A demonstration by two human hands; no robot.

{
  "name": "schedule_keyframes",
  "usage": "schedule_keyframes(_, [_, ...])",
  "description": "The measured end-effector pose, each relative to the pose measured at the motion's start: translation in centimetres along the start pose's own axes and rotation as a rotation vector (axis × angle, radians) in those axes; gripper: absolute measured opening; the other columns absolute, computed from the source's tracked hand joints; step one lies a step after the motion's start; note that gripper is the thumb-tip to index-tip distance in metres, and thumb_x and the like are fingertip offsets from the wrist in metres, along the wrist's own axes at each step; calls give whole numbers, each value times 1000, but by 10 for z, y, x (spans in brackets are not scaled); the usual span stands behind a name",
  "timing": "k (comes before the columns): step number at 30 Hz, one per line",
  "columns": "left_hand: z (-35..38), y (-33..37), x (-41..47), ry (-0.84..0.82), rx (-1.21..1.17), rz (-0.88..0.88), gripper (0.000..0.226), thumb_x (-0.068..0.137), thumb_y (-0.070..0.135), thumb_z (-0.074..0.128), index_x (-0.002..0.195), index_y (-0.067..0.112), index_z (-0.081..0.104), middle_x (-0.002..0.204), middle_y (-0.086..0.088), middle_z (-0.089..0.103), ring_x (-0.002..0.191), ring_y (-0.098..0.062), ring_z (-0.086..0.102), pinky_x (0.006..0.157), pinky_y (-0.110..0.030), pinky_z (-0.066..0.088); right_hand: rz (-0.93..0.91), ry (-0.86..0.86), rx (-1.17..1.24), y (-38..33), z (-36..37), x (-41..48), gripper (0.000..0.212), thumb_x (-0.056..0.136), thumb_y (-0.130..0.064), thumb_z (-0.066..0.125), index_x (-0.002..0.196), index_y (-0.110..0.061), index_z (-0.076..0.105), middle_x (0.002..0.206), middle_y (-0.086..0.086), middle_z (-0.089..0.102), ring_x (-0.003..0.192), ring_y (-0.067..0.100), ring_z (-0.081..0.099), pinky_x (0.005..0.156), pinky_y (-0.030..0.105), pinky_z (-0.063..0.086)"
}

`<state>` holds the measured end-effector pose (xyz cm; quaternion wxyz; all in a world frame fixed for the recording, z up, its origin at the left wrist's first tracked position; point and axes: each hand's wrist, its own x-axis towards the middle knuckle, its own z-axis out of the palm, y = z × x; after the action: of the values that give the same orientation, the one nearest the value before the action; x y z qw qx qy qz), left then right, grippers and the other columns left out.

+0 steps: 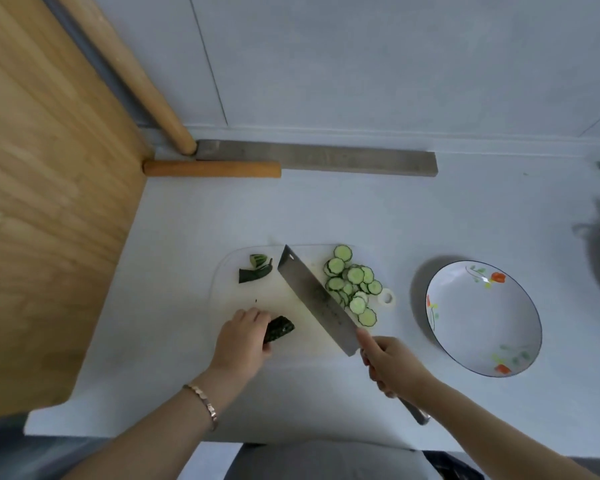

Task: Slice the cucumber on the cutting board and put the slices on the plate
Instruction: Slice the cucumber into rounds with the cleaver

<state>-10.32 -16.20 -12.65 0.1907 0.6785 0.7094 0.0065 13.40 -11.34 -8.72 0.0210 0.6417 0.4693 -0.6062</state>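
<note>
From my remote seat I see the left hand (243,336) curled round the dark green cucumber stub (280,328), pinning it to the white plastic cutting board (291,303), probably so it cannot roll. Just to its right, the right hand (385,362) grips the handle of a broad steel cleaver (312,296). The blade is tilted up, likely between cuts. Beyond the blade lies a heap of pale round slices (352,285). Further right, the white flowered plate (482,317) sits on the tabletop (326,209), holding no slices.
</note>
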Motion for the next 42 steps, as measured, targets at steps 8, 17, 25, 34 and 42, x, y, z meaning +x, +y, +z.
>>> schedule_keyframes(8, [1,9,5,-3,-65,-25,36,55,5,78,88,6,64,87,-12,65,79,-32,60,60,-38,50,41,34,45,8,1,1,50,92,-55,41,65,-13,38,48,1,31,38,14,25,42,18,23])
schedule_keyframes(17, [4,46,36,70,-139,20,39,82,8,58,120,13,51,119,-6,56,108,-25,47,90,-36,43,-2,81,65,-6,-16,-2,51,93,-55,38,65,-13,37,43,-3,31,36,13,26,41,17,24])
schedule_keyframes(25, [19,56,35,179,-560,-134,26,80,2,65,106,3,64,106,-12,60,102,-25,50,87,-17,34,-16,136,-30,-15,-26,-17,55,89,-61,35,64,-12,35,49,1,33,40,15,27,42,19,26])
schedule_keyframes(34, [12,62,38,184,-590,-194,23,77,1,67,101,3,68,100,-12,63,100,-24,51,77,-9,27,-50,100,-109,-20,-18,-18,52,91,-58,37,68,-10,36,51,3,34,37,15,27,41,18,24])
schedule_keyframes(42, [12,62,38,168,-576,-171,22,77,2,66,99,4,68,96,-13,64,95,-27,52,82,-27,39,-82,122,-241,-18,-18,-15,53,91,-59,35,67,-12,36,58,8,35,48,19,30,56,28,28])
